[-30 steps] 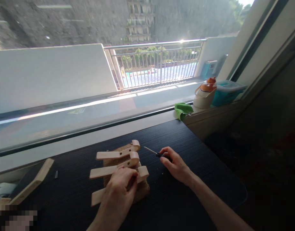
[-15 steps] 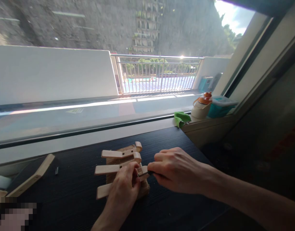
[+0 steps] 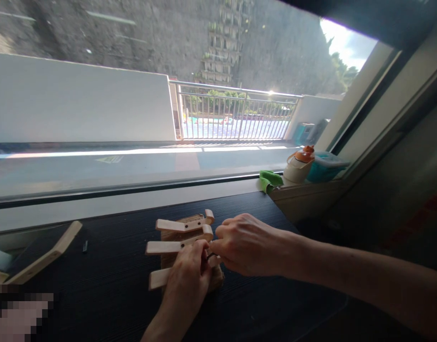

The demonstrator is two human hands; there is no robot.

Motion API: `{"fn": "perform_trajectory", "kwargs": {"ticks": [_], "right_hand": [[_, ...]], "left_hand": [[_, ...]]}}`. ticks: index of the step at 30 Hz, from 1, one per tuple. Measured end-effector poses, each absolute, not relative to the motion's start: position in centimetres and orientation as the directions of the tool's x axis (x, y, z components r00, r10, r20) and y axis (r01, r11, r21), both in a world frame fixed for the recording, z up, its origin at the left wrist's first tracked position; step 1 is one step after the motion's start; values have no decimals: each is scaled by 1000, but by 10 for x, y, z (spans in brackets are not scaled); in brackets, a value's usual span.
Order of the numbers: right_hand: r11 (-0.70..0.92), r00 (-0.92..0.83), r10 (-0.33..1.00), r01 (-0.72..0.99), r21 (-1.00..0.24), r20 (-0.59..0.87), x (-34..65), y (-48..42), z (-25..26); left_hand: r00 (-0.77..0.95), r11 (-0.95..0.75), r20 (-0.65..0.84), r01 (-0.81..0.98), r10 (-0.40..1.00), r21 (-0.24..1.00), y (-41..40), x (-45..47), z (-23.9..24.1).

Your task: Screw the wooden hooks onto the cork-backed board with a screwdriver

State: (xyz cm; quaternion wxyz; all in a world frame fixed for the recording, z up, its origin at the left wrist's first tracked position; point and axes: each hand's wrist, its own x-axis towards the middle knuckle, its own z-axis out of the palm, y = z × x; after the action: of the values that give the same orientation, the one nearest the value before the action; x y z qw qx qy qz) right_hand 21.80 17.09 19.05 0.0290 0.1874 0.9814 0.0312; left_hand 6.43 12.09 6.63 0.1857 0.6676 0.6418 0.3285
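Three pale wooden hooks with dark screw holes lie across a rough wooden board (image 3: pixel 193 219) on the black table. The far hook (image 3: pixel 171 225) and the middle hook (image 3: pixel 163 247) show most of their length. My left hand (image 3: pixel 189 270) covers the middle of the near hook (image 3: pixel 159 279), its fingers closed on it and the board. Just to the right, my right hand (image 3: pixel 245 244) is closed in a pinch on a thin dark rod-like tool (image 3: pixel 212 255). That tool reaches toward my left fingertips over the near hook; its tip is hidden.
On the black table (image 3: pixel 118 256), a long bent wooden piece (image 3: pixel 49 259) and a small dark metal piece (image 3: pixel 85 246) lie to the left. A green cloth (image 3: pixel 270 181), a bottle with an orange top (image 3: pixel 299 165) and a teal box (image 3: pixel 327 167) sit along the windowsill.
My right hand has moved slightly left, closer to my left hand, and its grip has turned. My left hand stays on the near hook. The whole view has tilted a little.
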Motion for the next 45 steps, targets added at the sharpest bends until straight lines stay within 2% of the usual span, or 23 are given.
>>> {"fn": "perform_trajectory", "kwargs": {"ticks": [8,19,27,32,35,45], "right_hand": [[965,-966,256,253,63,-34,219,176,193],[975,-966,220,223,-5,-139,211,180,203],[971,-945,234,237,16,-230,196,181,212],[923,-864,380,378,72,-329,195,181,217],[912,-854,406,400,87,-325,195,181,221],[978,-957,209,201,57,-203,189,190,211]], "left_hand": [[-21,-109,177,714,984,692,121,63,70],[-8,-94,144,723,990,685,123,63,75],[-28,-60,120,741,992,668,123,64,72],[-10,-64,107,748,994,660,123,65,72],[-10,-61,104,757,995,651,123,65,72],[-17,-54,108,779,994,625,124,64,73]]}}
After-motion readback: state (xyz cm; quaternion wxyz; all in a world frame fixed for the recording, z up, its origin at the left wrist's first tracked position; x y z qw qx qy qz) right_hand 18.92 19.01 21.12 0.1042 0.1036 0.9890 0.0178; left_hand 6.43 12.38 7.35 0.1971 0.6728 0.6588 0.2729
